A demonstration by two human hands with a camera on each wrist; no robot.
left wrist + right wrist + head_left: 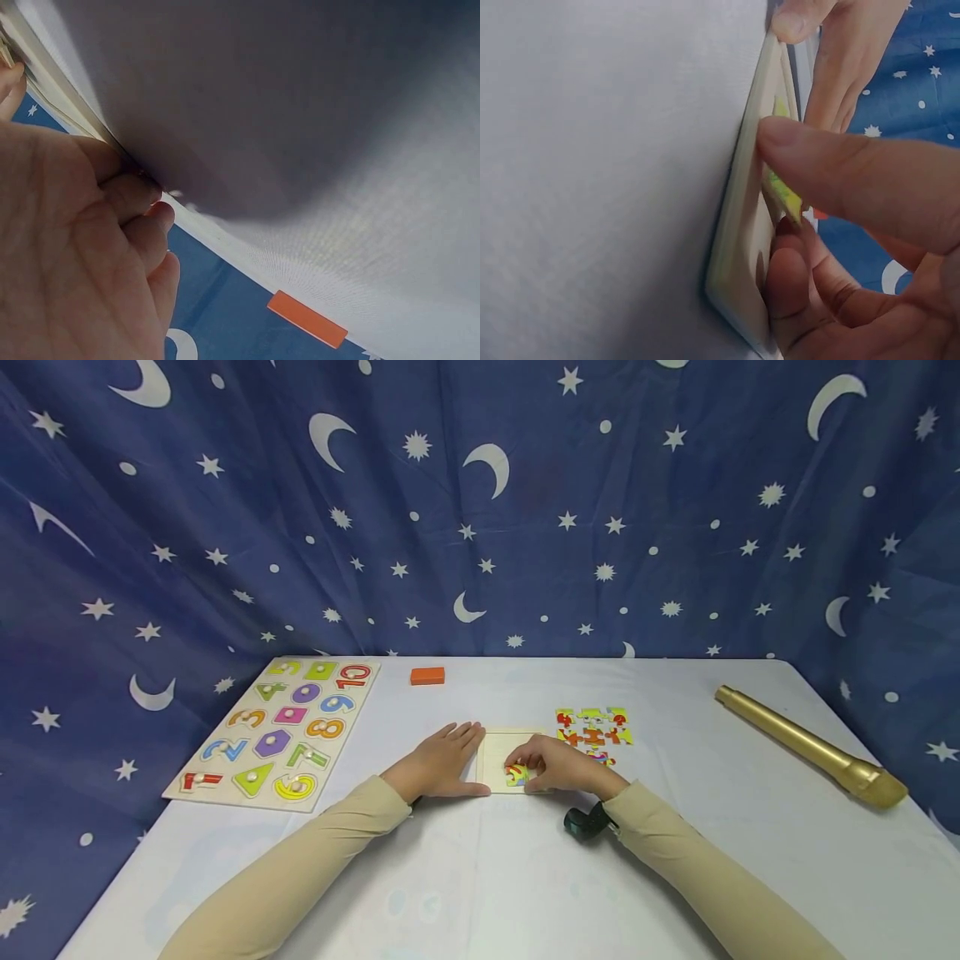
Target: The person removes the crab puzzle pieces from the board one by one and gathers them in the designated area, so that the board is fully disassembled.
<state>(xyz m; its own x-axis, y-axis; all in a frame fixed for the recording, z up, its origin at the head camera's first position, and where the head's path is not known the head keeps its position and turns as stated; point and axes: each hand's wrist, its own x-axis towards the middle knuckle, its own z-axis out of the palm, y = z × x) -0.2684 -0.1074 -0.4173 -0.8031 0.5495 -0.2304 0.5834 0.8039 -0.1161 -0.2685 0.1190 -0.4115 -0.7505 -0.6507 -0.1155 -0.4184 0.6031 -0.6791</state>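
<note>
A small square wooden puzzle tray (492, 745) lies on the white table in front of me. My left hand (441, 765) rests along its left edge, fingers extended and thumb at the near corner. Over the tray, my right hand (564, 767) pinches a yellow, red and green jigsaw piece (516, 775). In the right wrist view this piece (786, 199) is tilted against the tray's face, partly hidden by the thumb. Several loose jigsaw pieces (592, 737) lie in rows just right of the tray, some partly covered by the right hand.
A number-and-shape peg board (307, 700) lies at the left. Near the back edge sits an orange block (427, 676). A gold tube with a flared end (810, 743) lies diagonally at the right. Behind the table hangs a blue curtain (420, 510) with moons and stars.
</note>
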